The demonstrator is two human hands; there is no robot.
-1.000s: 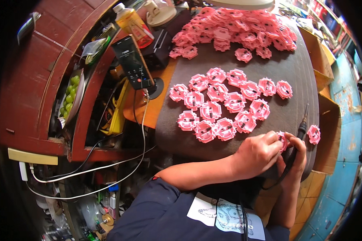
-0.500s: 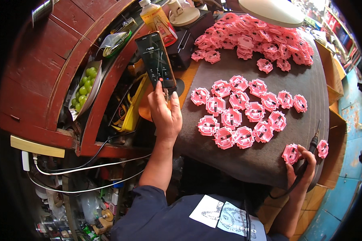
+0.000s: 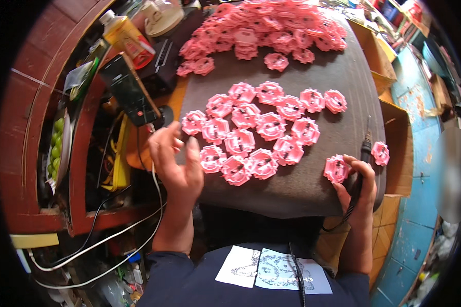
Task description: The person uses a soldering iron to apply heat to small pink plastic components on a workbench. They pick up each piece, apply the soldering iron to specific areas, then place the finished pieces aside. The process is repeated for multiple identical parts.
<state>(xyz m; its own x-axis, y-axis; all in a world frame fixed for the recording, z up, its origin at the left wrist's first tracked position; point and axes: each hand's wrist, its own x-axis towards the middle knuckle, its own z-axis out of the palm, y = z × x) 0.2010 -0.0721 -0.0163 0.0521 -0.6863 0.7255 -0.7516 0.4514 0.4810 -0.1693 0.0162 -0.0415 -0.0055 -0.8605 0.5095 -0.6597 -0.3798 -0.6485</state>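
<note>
The right hand (image 3: pixel 362 188) grips one pink part (image 3: pixel 336 169) between thumb and fingers, over the near right area of the table (image 3: pixel 284 197). The same hand holds the soldering iron (image 3: pixel 365 149), tip directed toward the far end. A single part (image 3: pixel 380 153) lies right of the iron. The left hand (image 3: pixel 179 166), fingers parted, is near the lower end of the tilted phone (image 3: pixel 129 92). A group of parts (image 3: pixel 239 142) occupies the table's middle; a heap (image 3: pixel 276 28) occupies the far end.

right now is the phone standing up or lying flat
Standing up: the phone is propped short end down, by a dark round base.
</note>
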